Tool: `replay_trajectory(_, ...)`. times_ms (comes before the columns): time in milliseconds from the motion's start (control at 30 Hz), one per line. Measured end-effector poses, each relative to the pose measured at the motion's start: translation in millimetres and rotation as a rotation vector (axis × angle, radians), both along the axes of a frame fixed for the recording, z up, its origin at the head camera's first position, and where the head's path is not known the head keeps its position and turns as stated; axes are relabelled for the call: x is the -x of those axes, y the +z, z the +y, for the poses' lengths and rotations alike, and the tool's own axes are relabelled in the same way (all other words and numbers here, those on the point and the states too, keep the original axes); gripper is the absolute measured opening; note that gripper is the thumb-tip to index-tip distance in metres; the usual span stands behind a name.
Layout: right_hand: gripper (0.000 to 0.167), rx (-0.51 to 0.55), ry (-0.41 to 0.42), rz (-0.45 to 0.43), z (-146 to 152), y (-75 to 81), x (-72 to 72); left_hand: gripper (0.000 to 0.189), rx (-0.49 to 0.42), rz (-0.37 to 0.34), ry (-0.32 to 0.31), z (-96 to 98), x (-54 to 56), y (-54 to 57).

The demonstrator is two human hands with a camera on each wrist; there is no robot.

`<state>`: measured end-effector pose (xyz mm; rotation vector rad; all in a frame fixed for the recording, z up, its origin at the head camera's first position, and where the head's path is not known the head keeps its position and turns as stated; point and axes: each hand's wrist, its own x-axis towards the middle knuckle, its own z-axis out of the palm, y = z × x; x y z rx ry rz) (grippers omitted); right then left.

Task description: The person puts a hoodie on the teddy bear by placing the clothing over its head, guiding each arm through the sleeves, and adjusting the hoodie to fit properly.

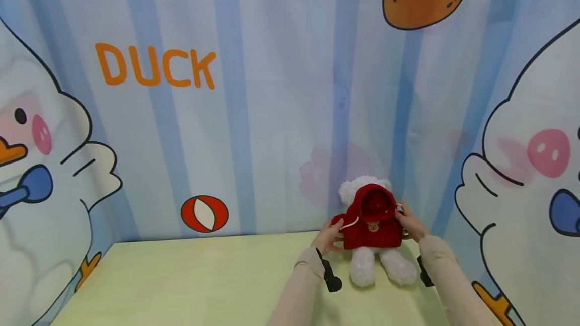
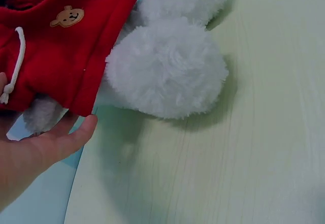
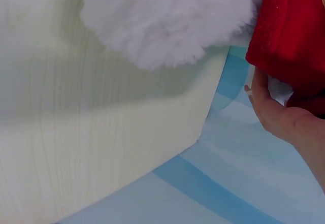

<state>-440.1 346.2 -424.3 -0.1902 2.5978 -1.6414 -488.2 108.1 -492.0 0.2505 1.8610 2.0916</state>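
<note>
Light-blue striped curtain point(image 1: 281, 114) forms the rear wall, printed with white ducks point(image 1: 521, 225), orange lettering "DUCK" point(image 1: 156, 67) and a red-and-white ball point(image 1: 205, 214). Below it stands a pale yellow-green bench point(image 1: 181, 280).

Location of workpiece: a white plush toy point(image 1: 362, 265) is on the right part of the bench, near the rear edge. Both fluffy legs rest on the bench surface and point toward the person. A red hoodie point(image 1: 387, 235) covers the front of its body; the mouth of the hood faces the head camera, with white fur of the head visible above and behind it. A bear badge point(image 1: 373, 226) and a white drawstring point(image 1: 350, 224) are on the hoodie front.

Left hand point(image 1: 327, 238): grips the hoodie at its left side in the head view, beside the drawstring, with fingers passing behind the fabric. Right hand point(image 1: 411, 223): grips the opposite side, thumb side at the front, other fingers underneath and partly hidden by the fabric. Each forearm wears a beige sleeve point(image 1: 457, 286) and a black wrist device point(image 1: 333, 283).
</note>
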Motion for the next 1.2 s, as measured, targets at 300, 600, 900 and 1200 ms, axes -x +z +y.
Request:
replay_trajectory(300, 0.041, 0.102, -0.014, 0.018, -12, -0.3, 5.2, 0.045, 0.009, 0.013, 0.024, -22.4, -29.7, 48.7)
replay_trajectory(600, 0.024, 0.284, 0.014, -0.023, -44, -18.3, -2.2, 0.051, 0.035, 0.048, 0.088, -56.4, -39.4, 40.9)
replay_trajectory(900, 0.036, 0.250, 0.019, -0.039, -88, -38.9, -21.5, 0.041, 0.086, 0.126, 0.050, -106.4, -72.3, 28.8)
replay_trajectory(1200, 0.037, 0.260, 0.055, -0.040, -133, -34.8, -34.9, 0.039, 0.197, 0.170, 0.177, -150.1, -86.9, 33.5)
